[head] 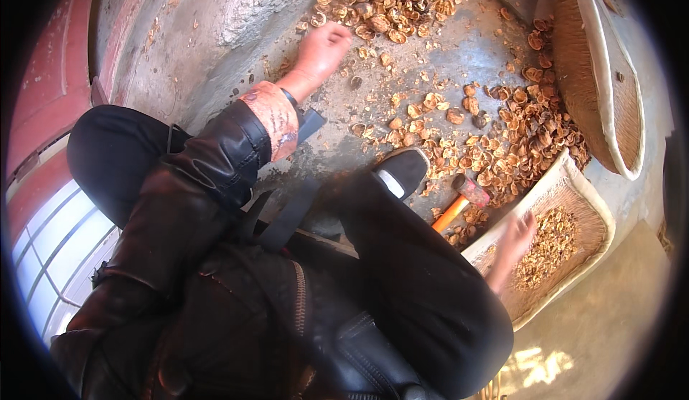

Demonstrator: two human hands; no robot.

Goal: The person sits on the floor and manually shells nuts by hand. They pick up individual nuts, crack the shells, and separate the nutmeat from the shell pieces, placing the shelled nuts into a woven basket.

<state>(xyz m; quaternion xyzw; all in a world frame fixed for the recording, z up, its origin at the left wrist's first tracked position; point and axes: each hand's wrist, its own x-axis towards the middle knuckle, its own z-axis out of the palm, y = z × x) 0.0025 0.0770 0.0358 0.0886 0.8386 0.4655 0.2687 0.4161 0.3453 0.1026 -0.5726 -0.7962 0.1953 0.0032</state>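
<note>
My left hand [327, 47], its fingers curled, is beside a heap of walnuts and cracked shells [393, 4] on the concrete floor. What lies inside those fingers is hidden. On the other side, my right hand [514, 246] is blurred over a shallow woven basket [607, 222], close to a pile of walnut kernel pieces [550, 244]. I cannot make out anything held in it. A hammer [451, 213] with an orange handle and a worn red head lies between my shoe [406, 171] and the basket, its head against loose shells.
A large heap of empty walnut shells [543, 131] spreads beyond the basket. Behind it a second woven basket [584, 72] leans on its side. Several whole walnuts [455, 116] and shell bits are scattered mid-floor. A rough concrete wall base [253, 7] runs along the left.
</note>
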